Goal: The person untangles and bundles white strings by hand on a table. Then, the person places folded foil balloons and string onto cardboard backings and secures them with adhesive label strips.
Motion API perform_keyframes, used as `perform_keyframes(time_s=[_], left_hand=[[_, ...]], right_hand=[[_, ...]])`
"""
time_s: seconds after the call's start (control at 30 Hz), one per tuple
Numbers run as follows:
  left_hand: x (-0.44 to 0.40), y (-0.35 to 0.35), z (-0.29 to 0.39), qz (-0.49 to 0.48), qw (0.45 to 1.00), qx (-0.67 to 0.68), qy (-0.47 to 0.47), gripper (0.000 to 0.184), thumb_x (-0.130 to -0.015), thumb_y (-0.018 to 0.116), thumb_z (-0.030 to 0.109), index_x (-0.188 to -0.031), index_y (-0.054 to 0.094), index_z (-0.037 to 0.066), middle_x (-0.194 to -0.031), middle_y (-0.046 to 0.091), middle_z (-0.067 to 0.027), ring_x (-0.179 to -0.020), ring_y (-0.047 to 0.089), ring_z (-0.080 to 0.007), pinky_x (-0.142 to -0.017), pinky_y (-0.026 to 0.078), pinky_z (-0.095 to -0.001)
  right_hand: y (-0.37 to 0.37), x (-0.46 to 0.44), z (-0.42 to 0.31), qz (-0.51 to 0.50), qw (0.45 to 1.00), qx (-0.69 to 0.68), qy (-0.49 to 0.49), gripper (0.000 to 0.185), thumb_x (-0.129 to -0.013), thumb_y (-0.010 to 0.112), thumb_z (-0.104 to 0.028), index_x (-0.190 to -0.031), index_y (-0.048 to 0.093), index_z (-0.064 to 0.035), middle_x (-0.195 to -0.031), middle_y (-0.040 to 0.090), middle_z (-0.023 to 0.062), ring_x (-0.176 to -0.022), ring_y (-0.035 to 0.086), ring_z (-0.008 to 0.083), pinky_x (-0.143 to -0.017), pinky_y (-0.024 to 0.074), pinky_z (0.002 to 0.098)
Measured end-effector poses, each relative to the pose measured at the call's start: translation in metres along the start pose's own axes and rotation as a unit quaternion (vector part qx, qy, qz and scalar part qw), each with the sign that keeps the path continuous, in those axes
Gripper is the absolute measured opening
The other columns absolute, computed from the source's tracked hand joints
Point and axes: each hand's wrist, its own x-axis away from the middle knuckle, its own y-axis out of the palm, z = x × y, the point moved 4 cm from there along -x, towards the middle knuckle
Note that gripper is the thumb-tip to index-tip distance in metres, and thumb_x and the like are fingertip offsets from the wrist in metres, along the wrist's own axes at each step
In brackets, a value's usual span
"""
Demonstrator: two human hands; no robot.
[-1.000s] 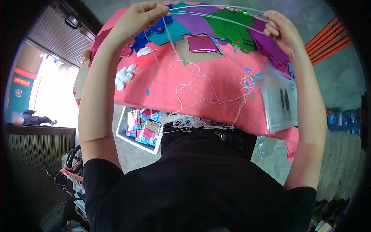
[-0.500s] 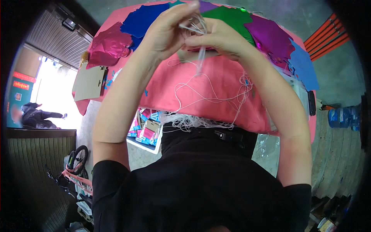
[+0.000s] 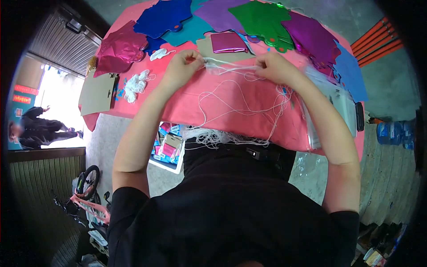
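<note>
My left hand (image 3: 186,66) pinches one end of a looped bundle of white string (image 3: 231,67) above the pink cloth. At the bundle's other end, the fingers of my right hand (image 3: 271,67) are closed on it. Behind the string, a folded shiny magenta piece (image 3: 228,42) rests on a grey-brown card (image 3: 205,46). Loose white string (image 3: 242,107) curls over the pink-covered table (image 3: 178,107) nearer to me, and a tangle of it (image 3: 213,137) lies at the front edge. A white string clump (image 3: 135,85) sits to the left.
Foil shapes in blue (image 3: 162,18), green (image 3: 262,22) and purple (image 3: 311,38) line the far side. Clear plastic bags (image 3: 331,100) lie at right. A white box (image 3: 167,165) of packets stands below the table. A person (image 3: 40,127) is in the doorway at left.
My hands came together from wide apart, then separated a little and lowered toward me, with the string between them. The person in the doorway has come further into view.
</note>
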Motion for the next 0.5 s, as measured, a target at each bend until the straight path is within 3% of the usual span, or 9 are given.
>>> perform_keyframes(time_s=[0.03,0.1,0.13,0.2,0.27,0.33,0.4,0.5], left_hand=[[0.002,0.000,-0.003,0.000,1.000,0.000,-0.001,0.014,-0.084,0.058,0.011,-0.092,0.060,0.000,-0.086,0.060,-0.0070,-0.083,0.059,-0.0156,-0.077,0.047,-0.0294],[0.012,0.000,0.011,0.089,0.982,-0.150,0.065,0.016,-0.082,0.060,0.011,-0.094,0.060,0.000,-0.091,0.059,-0.0107,-0.085,0.060,-0.0193,-0.076,0.048,-0.0304],[0.015,0.000,0.018,0.133,0.961,-0.224,0.098,0.017,-0.081,0.060,0.010,-0.095,0.060,0.000,-0.094,0.059,-0.0125,-0.086,0.060,-0.0212,-0.075,0.048,-0.0309],[0.013,0.005,0.022,0.121,0.964,-0.213,0.106,0.019,-0.080,0.061,0.010,-0.096,0.060,0.000,-0.095,0.058,-0.0138,-0.087,0.060,-0.0229,-0.076,0.048,-0.0312],[0.011,0.012,0.026,0.096,0.970,-0.190,0.120,0.022,-0.078,0.062,0.010,-0.098,0.059,0.001,-0.098,0.057,-0.0164,-0.089,0.059,-0.0263,-0.077,0.048,-0.0319],[0.008,0.020,0.026,0.073,0.976,-0.170,0.112,0.023,-0.080,0.060,0.010,-0.101,0.058,0.001,-0.101,0.056,-0.0143,-0.091,0.058,-0.0234,-0.078,0.047,-0.0304],[0.005,0.030,0.025,0.028,0.986,-0.130,0.096,0.024,-0.084,0.057,0.008,-0.107,0.056,0.001,-0.106,0.056,-0.0100,-0.095,0.055,-0.0176,-0.079,0.044,-0.0272],[0.003,0.041,0.032,0.042,0.986,-0.106,0.122,0.023,-0.085,0.055,0.011,-0.106,0.056,0.000,-0.099,0.057,-0.0127,-0.092,0.057,-0.0219,-0.079,0.046,-0.0304]], right_hand=[[0.005,0.003,-0.002,0.007,0.998,0.057,-0.012,0.020,-0.075,0.061,-0.015,-0.088,0.058,-0.0009,-0.070,0.059,0.0076,-0.067,0.060,0.0202,-0.062,0.0465,0.0309],[0.017,0.003,-0.003,0.013,0.993,0.112,-0.022,0.022,-0.073,0.061,-0.015,-0.088,0.058,-0.0003,-0.070,0.060,0.0098,-0.068,0.060,0.0231,-0.063,0.0471,0.0328],[0.024,0.002,-0.006,0.062,0.988,0.121,-0.071,0.022,-0.072,0.062,-0.016,-0.086,0.058,-0.0002,-0.071,0.060,0.0116,-0.069,0.060,0.0254,-0.064,0.0471,0.0347],[0.032,0.000,-0.019,0.160,0.963,0.136,-0.167,0.023,-0.069,0.062,-0.019,-0.082,0.059,0.0002,-0.073,0.060,0.0152,-0.072,0.059,0.0300,-0.066,0.0473,0.0386],[0.037,-0.009,-0.022,0.132,0.971,0.156,-0.124,0.024,-0.069,0.063,-0.020,-0.081,0.058,0.0003,-0.075,0.060,0.0154,-0.073,0.059,0.0308,-0.067,0.0472,0.0393],[0.040,-0.017,-0.023,0.073,0.977,0.195,-0.037,0.027,-0.068,0.063,-0.023,-0.079,0.057,0.0006,-0.080,0.061,0.0157,-0.076,0.058,0.0323,-0.068,0.0470,0.0408],[0.045,-0.022,-0.019,0.053,0.976,0.208,-0.026,0.026,-0.068,0.064,-0.022,-0.078,0.056,0.0002,-0.079,0.061,0.0148,-0.075,0.059,0.0304,-0.067,0.0472,0.0394],[0.045,-0.027,-0.020,0.015,0.971,0.239,-0.008,0.024,-0.068,0.065,-0.021,-0.078,0.055,-0.0005,-0.079,0.061,0.0130,-0.075,0.060,0.0264,-0.064,0.0474,0.0366]])
